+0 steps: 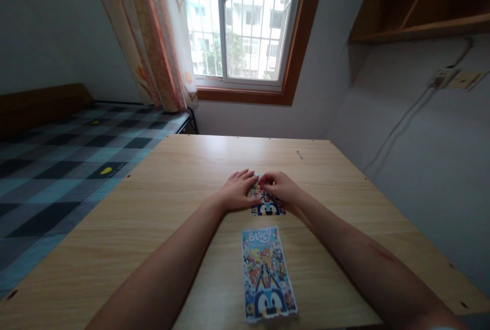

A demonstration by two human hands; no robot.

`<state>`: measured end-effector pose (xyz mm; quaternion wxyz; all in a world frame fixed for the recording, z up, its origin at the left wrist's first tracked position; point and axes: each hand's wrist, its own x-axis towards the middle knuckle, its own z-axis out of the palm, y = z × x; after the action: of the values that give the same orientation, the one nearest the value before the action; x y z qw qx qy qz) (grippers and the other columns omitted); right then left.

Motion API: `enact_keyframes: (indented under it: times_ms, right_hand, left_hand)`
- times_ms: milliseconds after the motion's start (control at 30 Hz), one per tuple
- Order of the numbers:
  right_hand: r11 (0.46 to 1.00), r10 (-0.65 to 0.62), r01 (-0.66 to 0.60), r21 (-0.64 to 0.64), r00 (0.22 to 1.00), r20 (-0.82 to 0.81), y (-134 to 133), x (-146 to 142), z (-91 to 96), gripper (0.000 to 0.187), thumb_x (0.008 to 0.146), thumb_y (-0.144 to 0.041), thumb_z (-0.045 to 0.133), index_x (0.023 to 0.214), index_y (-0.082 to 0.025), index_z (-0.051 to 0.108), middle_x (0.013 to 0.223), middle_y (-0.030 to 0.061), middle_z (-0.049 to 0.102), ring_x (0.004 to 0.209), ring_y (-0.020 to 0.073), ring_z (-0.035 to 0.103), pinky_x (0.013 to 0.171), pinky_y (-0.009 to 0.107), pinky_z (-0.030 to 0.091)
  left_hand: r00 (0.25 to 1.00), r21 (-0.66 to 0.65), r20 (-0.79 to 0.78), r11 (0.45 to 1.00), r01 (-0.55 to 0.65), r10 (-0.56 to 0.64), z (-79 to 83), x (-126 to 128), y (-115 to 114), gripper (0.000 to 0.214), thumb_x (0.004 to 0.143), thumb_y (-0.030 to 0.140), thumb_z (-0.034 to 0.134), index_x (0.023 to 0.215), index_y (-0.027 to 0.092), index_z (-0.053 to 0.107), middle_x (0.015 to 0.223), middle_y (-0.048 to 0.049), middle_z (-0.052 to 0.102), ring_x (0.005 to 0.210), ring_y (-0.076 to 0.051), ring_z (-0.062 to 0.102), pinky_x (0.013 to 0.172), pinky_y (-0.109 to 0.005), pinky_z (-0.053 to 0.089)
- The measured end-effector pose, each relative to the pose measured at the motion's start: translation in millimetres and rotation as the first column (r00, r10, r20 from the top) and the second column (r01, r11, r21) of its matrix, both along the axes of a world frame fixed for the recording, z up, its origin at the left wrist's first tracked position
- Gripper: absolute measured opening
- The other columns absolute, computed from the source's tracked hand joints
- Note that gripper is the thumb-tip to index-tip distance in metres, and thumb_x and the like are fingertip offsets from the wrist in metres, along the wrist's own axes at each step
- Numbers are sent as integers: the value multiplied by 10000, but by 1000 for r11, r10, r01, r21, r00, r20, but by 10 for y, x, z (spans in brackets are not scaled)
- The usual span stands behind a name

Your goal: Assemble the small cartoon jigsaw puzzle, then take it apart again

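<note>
A colourful printed card [268, 209] with a blue cartoon dog lies on the table, partly covered by both hands. My left hand [240, 190] rests flat on its left edge, fingers spread. Over the card's upper right, my right hand [278, 185] has thumb and fingertips pinched together; whatever they hold, if anything, is too small to make out. Nearer to me lies a tall Bluey picture sheet [268, 274] with a similar print and a ragged bottom edge. Neither hand touches this sheet.
Both papers are on a light wooden table [184, 177]. Some tiny dark marks or pieces [299, 155] show near its far right. A checked bed [76, 161] stands at the left, below a curtain [153, 28] and window. A wooden shelf [421, 28] and a socket [446, 78] are on the right wall.
</note>
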<state>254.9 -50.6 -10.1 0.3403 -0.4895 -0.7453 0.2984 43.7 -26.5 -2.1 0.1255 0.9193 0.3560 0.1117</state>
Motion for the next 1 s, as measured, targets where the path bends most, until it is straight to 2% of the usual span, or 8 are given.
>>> enact_keyframes:
  times_ms: [233, 433, 600, 700, 800, 867, 1000]
  right_hand:
    - [994, -11, 1, 107, 996, 92, -84, -60, -43, 168, 807, -148, 620, 855, -211, 769, 801, 9, 759, 710, 156, 649, 701, 260, 480]
    - [959, -53, -18, 284, 969, 240, -122, -61, -13, 167, 773, -98, 660, 815, -224, 762, 785, 15, 743, 787, 186, 638, 845, 325, 459]
    - [937, -65, -26, 347, 967, 246, -106, -22, -35, 143, 777, -149, 719, 899, -215, 755, 842, 35, 709, 845, 197, 621, 855, 332, 448]
    - [884, -221, 131, 449, 963, 154, -48, 98, -9, 79, 834, -229, 690, 883, -217, 752, 905, 60, 699, 939, 227, 606, 904, 365, 435]
    - [769, -434, 363, 526, 901, 14, 46, 322, 5, 143, 884, -262, 608, 866, -213, 741, 959, 76, 690, 997, 247, 589, 971, 407, 408]
    - [711, -525, 458, 534, 851, -30, 112, 485, -31, 159, 871, -253, 587, 887, -206, 738, 990, 87, 688, 1032, 261, 581, 1004, 429, 392]
    - [679, -626, 557, 477, 780, -20, 220, 689, -186, 184, 814, -197, 567, 870, -205, 741, 1019, 94, 690, 1070, 274, 577, 1040, 448, 374]
  left_hand:
    - [997, 13, -77, 1000, -3, 4, 4, 3, -1, 873, 773, 678, 632, 1490, 218, 441, 1597, -123, 358, 1496, -340, 257, 1219, -500, 188]
    - [998, 26, -66, 1000, -2, 4, -19, -4, 12, 876, 765, 677, 639, 1486, 216, 451, 1592, -130, 365, 1494, -342, 264, 1217, -500, 200]
    - [998, 30, -60, 1000, 0, 2, -17, 0, 14, 863, 770, 661, 649, 1483, 213, 458, 1586, -128, 376, 1486, -346, 281, 1219, -506, 195]
    - [999, 38, -46, 999, 9, -7, -19, -9, 17, 880, 763, 675, 654, 1486, 217, 451, 1586, -128, 377, 1484, -348, 285, 1217, -511, 204]
    - [1000, 33, -24, 999, -8, 8, -13, -6, 18, 827, 817, 671, 595, 1491, 217, 439, 1595, -120, 361, 1489, -324, 283, 1215, -483, 224]
    - [999, 27, -12, 998, -50, 50, -8, 15, 21, 757, 877, 633, 529, 1491, 201, 434, 1594, -118, 365, 1485, -297, 297, 1212, -448, 242]
    - [989, 46, -42, 989, -138, 140, -19, 93, 38, 705, 930, 567, 449, 1488, 137, 432, 1573, -139, 397, 1466, -275, 338, 1211, -393, 249]
